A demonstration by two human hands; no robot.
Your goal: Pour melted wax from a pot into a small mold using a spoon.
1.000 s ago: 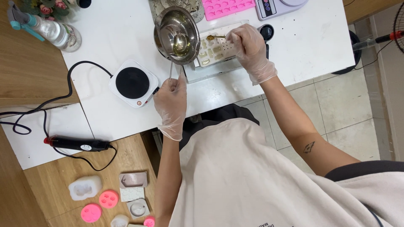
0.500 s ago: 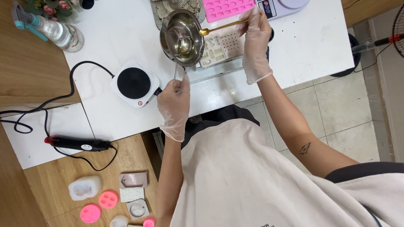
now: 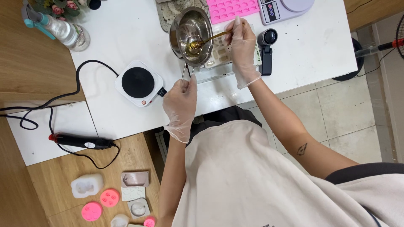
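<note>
The left hand (image 3: 181, 101) has its fingers closed on the thin handle of the hard, shiny metal pot (image 3: 191, 35), held just above them, and the right hand (image 3: 244, 52) pinches a light spoon (image 3: 206, 41) dipping inside, likely hot and slippery.

you're in a small craft workspace, home-studio type, set up for casting in moulds. what shows it: white worktable (image 3: 126, 33) with a small electric hotplate (image 3: 139, 83), a steel melting pot (image 3: 191, 31), a pink silicone mould tray (image 3: 233, 8), a digital scale (image 3: 286, 8) and a spray bottle (image 3: 59, 27). a heat gun (image 3: 80, 141) lies on a lower white shelf. more silicone moulds (image 3: 110, 197), pink and white, sit on the wooden surface below. tiled floor (image 3: 336, 113) on your right.
</note>
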